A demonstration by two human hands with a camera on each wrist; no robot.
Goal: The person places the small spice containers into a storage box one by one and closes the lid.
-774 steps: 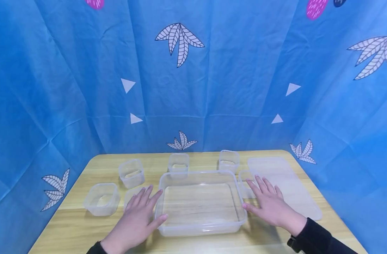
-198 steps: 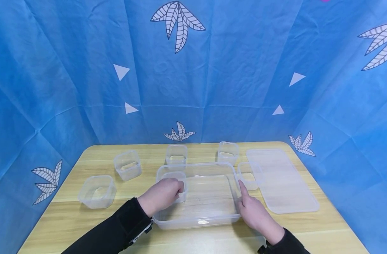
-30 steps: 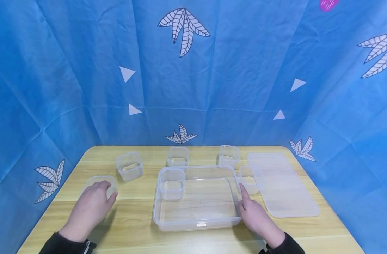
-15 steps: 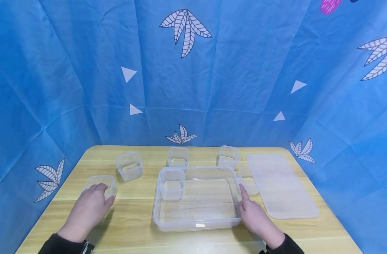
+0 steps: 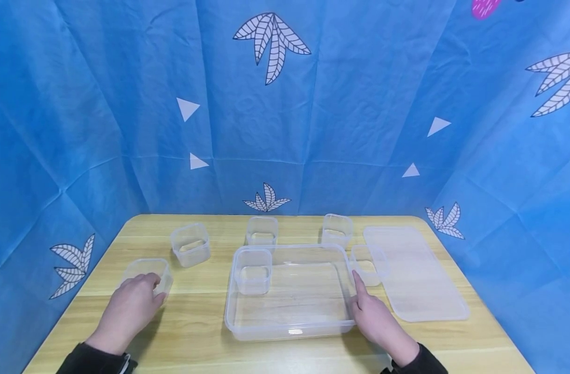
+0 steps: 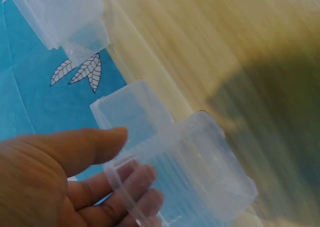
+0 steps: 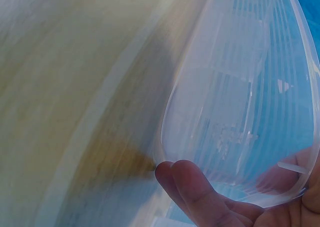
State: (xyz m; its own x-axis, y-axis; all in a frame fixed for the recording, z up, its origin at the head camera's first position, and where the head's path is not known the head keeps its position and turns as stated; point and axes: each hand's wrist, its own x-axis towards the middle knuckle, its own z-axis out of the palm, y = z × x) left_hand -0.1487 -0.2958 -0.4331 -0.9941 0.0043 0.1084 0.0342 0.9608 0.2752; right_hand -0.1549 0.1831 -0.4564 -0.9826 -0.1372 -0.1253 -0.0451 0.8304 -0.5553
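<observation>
While a blue leaf-printed cloth (image 5: pixel 289 130) is hanging behind everything, a pale wood-grain table (image 5: pixel 196 332) is filling the lower part of the wearer's view. On it, a clear rectangular plastic box (image 5: pixel 289 331) is sitting just right of the middle, its long axis running from 9 to 3 o'clock. At the box's 3 o'clock, a flat translucent lid (image 5: pixel 418 280) is lying, slanting from 11 to 5. The right hand (image 5: pixel 374 317) is holding the box's 3 o'clock wall. The left hand (image 5: pixel 128 309), well apart from the box, is reaching at a front-left plastic cup (image 5: pixel 147 267); the cup is standing just at this nearer hand's 1 o'clock and at the box's 9. Left thumb and fingers are showing parted by the cup's wall; whether they are pinching it, I cannot tell. Of its lookalikes, a nested cup (image 5: pixel 253 283) is sitting in the box's 10 o'clock corner, while four outer cups (image 5: pixel 261 228) are standing around the box between 10 and 3.
</observation>
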